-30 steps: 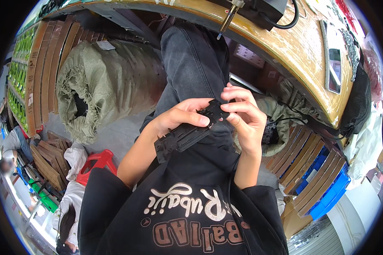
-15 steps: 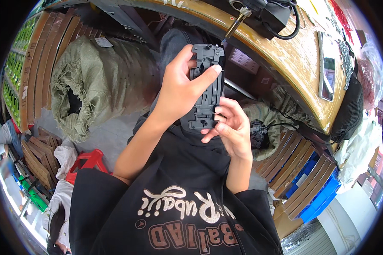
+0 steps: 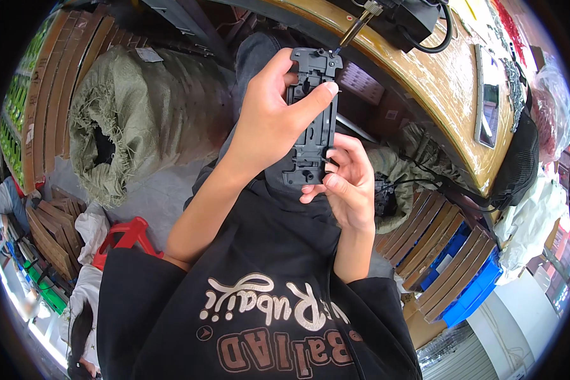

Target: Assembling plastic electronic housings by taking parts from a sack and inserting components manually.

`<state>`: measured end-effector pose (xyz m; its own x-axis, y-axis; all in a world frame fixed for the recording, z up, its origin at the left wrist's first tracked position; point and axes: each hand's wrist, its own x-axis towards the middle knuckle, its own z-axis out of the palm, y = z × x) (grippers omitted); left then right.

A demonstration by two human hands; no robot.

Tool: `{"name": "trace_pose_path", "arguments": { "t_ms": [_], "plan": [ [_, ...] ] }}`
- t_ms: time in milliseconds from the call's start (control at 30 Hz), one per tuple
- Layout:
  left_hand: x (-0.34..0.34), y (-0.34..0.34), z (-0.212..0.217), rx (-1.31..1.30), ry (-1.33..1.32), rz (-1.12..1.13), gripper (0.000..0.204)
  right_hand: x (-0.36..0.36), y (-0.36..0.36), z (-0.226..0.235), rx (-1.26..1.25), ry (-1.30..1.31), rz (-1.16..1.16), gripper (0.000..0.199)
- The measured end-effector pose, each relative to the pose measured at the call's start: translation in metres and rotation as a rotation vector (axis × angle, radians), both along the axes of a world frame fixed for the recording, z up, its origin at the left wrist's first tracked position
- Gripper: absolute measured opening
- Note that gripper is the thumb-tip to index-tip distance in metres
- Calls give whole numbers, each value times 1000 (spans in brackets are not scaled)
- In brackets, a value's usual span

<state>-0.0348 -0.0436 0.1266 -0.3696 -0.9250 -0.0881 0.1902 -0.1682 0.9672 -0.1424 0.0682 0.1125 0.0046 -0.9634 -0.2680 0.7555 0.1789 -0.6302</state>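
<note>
I hold a long black plastic part upright in front of me, its top end close under the metal tip of a tool mounted on the wooden bench. My left hand wraps around the part's upper half, thumb across its face. At the part's lower end my right hand grips it with curled fingers. My knees in dark trousers lie behind the part.
A curved wooden bench runs across the top right, with a phone and a black cable on it. A stuffed green sack lies at the left. Stacked wooden boards, blue crates and a red stool surround me.
Both hands have lifted the black part from my lap up toward the tool tip at the bench edge, turning it upright. It now sits a little higher than half a second ago.
</note>
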Motion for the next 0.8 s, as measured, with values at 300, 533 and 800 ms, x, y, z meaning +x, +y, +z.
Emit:
{"name": "trace_pose_path", "arguments": {
  "t_ms": [300,533,800],
  "plan": [
    [0,0,3,37,6,-7,17,1,1,-2,-17,20,-15,43],
    [0,-1,2,13,0,-2,17,1,1,-2,-44,36,-12,44],
    [1,-1,-1,0,11,-8,17,2,0,-6,-28,21,-9,44]
  ]
}}
